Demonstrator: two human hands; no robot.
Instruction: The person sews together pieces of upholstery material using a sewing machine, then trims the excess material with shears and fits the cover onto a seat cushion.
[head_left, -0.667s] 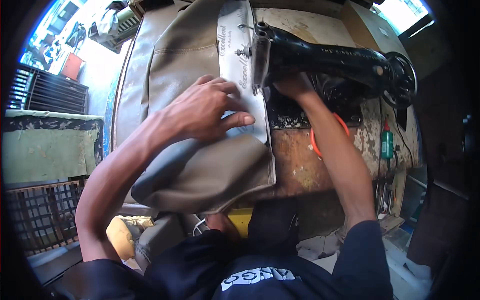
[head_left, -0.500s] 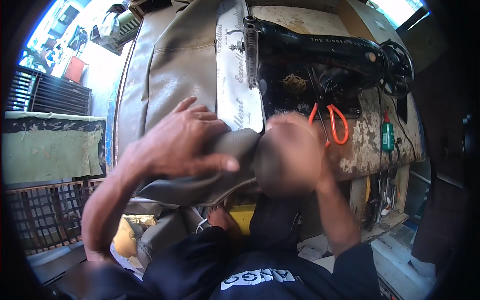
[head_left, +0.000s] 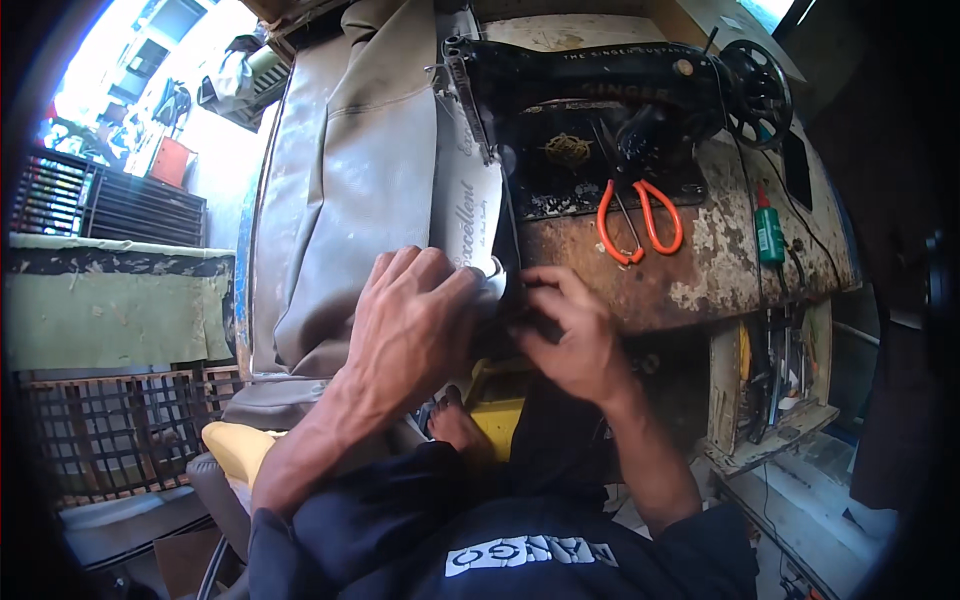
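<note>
A large sheet of grey-brown leatherette [head_left: 385, 160] runs over the left of the table to the sewing machine. Along its right side shows its white printed backing [head_left: 470, 215]. My left hand [head_left: 405, 315] presses down on the near end of the leatherette, fingers bent and closed over its edge. Close by on the right, my right hand [head_left: 575, 335] pinches the dark edge of the same piece with thumb and fingertips. The exact grip of both sets of fingertips is partly hidden. Beyond the hands stands a black sewing machine [head_left: 590, 85], its needle end over the backing.
Orange-handled scissors [head_left: 640, 220] lie on the machine's base and the worn wooden table [head_left: 700, 275]. A green bottle [head_left: 768, 230] stands farther right, near a dark cable. Below it, an open compartment [head_left: 770, 400] holds several tools. A yellow object [head_left: 495, 405] and a bare foot [head_left: 458, 425] show underneath.
My right hand, blurred and raised before, has come down to the leatherette's edge. My left hand, spread earlier, has moved right and closed on the material. The whole view has shifted somewhat.
</note>
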